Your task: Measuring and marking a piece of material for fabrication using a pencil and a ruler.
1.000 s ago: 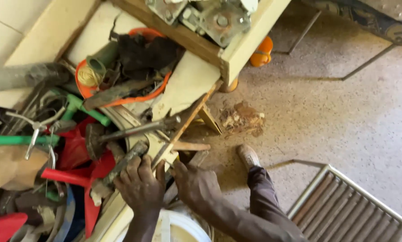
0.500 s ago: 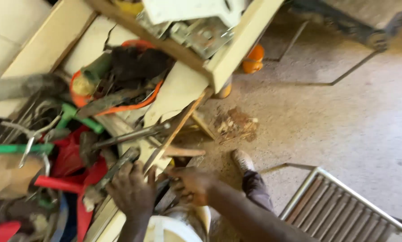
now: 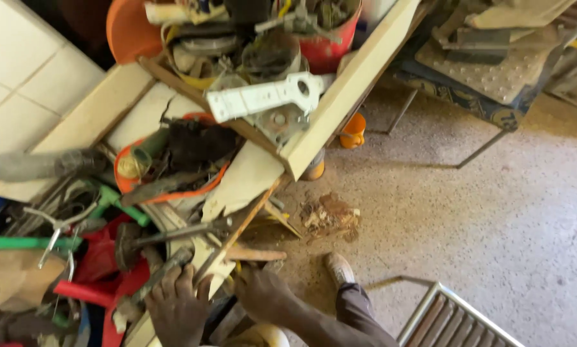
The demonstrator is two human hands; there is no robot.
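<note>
Rusty metal tool (image 3: 162,275) on cluttered shelf (image 3: 340,96): left hand (image 3: 176,308) rests fingers spread upon it, unlifted; right hand (image 3: 263,295) grip cannot be told.

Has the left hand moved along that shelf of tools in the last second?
No real shift: the left hand rests at the same grey bar on the shelf edge, with the right hand beside it. The camera tilted instead.

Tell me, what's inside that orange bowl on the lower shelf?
The orange bowl holds a dark crumpled lump, a green-handled tool and a flat grey blade lying across it. Whatever sits beneath them is covered.
</note>
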